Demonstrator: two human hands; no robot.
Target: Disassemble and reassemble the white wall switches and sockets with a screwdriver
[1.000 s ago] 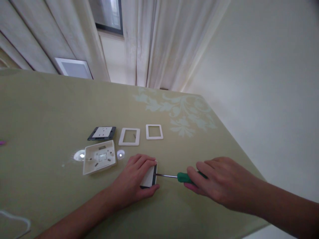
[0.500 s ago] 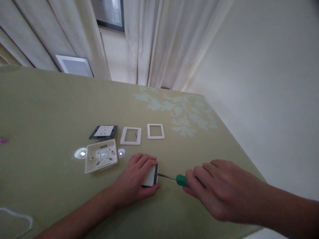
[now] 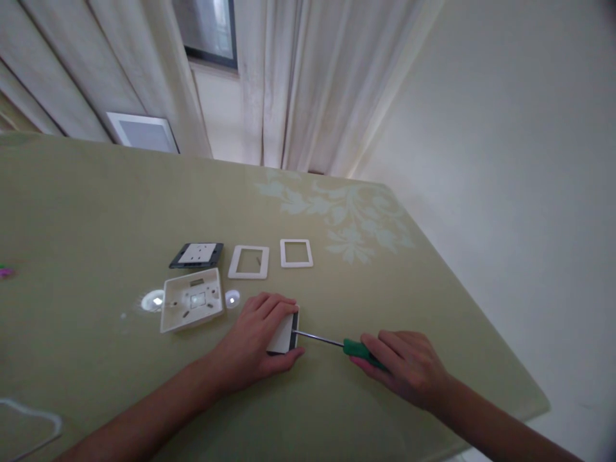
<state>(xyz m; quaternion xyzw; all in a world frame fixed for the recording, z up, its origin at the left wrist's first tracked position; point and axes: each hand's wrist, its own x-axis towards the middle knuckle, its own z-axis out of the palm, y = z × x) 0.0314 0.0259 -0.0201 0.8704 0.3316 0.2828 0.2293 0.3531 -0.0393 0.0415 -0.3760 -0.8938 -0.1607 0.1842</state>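
Observation:
My left hand (image 3: 257, 337) grips a white switch panel (image 3: 283, 335) with a dark edge strip, its fingers over the top and its thumb along the near side. Much of the panel is hidden under that hand. On the right, my right hand (image 3: 407, 364) is closed round the green handle of a screwdriver (image 3: 320, 338). The metal shaft points left, and its tip meets the dark strip on the panel's right side. Left of my left hand lies a white open mounting box (image 3: 168, 308), tilted in view, with slots and holes in its floor.
Behind the box is a socket panel (image 3: 197, 254) on a dark base. Two white frames, one (image 3: 233, 266) with a small screw-like piece inside its opening and another (image 3: 296, 264), lie to its right. A white cord (image 3: 36, 410) curves at the lower left of the green table (image 3: 120, 205).
My right hand has drawn back and lower, showing more of the green handle, and the screwdriver tilts more. My left hand still holds the panel. The view has shifted slightly.

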